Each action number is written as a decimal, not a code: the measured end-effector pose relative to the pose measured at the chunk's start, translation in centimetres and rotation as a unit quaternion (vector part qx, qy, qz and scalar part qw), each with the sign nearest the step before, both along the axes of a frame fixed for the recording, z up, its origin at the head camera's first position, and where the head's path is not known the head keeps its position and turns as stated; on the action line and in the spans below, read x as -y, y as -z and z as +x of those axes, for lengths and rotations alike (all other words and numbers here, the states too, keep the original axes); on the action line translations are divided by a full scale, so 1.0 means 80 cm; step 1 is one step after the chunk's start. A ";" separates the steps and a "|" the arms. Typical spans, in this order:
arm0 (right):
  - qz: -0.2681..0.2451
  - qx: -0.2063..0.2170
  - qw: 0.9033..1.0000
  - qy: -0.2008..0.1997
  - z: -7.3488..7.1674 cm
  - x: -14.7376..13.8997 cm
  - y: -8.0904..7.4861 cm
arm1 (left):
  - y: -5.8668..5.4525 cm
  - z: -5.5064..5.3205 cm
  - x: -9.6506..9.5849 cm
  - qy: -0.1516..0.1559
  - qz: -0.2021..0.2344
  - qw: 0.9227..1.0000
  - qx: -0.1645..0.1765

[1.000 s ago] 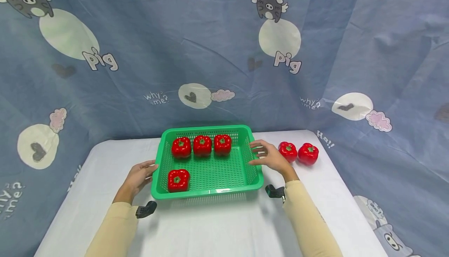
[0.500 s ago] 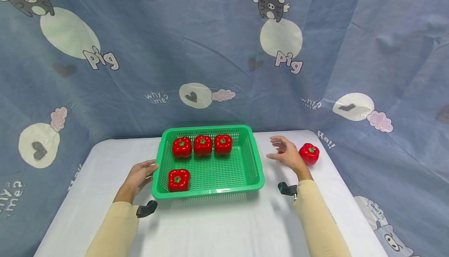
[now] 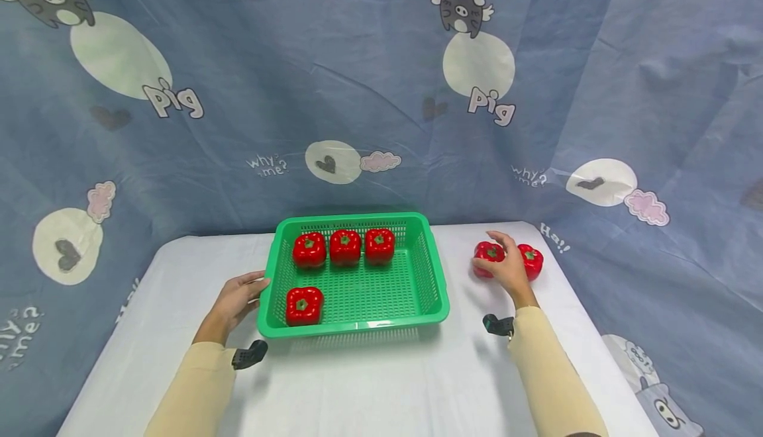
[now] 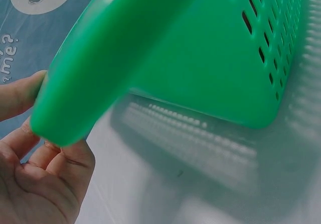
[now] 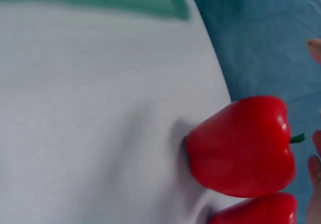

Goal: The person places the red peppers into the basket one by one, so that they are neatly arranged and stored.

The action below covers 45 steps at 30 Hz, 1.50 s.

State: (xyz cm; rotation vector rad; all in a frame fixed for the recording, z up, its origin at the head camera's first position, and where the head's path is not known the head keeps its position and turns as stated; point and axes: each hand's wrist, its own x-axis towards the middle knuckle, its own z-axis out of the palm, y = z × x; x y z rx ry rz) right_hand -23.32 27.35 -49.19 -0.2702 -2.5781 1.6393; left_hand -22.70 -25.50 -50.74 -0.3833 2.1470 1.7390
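My left hand (image 3: 235, 298) holds the left rim of a green plastic basket (image 3: 357, 326). In the left wrist view, its thumb lies on one side of the rim (image 4: 95, 68) and its fingers on the other. Four-sided red bell peppers with green stems sit inside: several, with one (image 3: 308, 250) at the back left and another (image 3: 304, 306) at the front left. My right hand (image 3: 508, 270) reaches over a red bell pepper (image 3: 487, 252) on the table, thumb and fingers spread around it. The right wrist view shows the fingers apart from that pepper (image 5: 241, 148).
A second loose bell pepper (image 3: 530, 261) stands just right of the right hand, partly hidden by it. The white table (image 3: 357, 384) ends at the back against a blue patterned cloth (image 3: 369, 93). Inside the basket, bare floor shows at the right and front.
My right hand has moved right, from the basket's right rim to over the nearer loose pepper. The left hand has stayed at the left rim, and the basket has not moved.
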 end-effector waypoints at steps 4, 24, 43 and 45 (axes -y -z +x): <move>0.009 0.008 1.000 0.009 -0.004 -0.004 0.008 | -0.001 0.000 0.000 0.001 0.002 1.000 -0.002; 0.079 0.069 0.994 -0.036 -0.022 -0.001 0.019 | -0.002 0.001 -0.002 -0.005 0.011 1.000 -0.009; 0.183 0.066 0.979 -0.063 -0.025 0.000 0.025 | 0.000 0.001 -0.001 0.000 0.001 1.000 -0.012; 0.184 0.071 0.978 -0.069 -0.026 0.000 0.025 | 0.000 0.000 -0.001 -0.002 -0.002 1.000 -0.011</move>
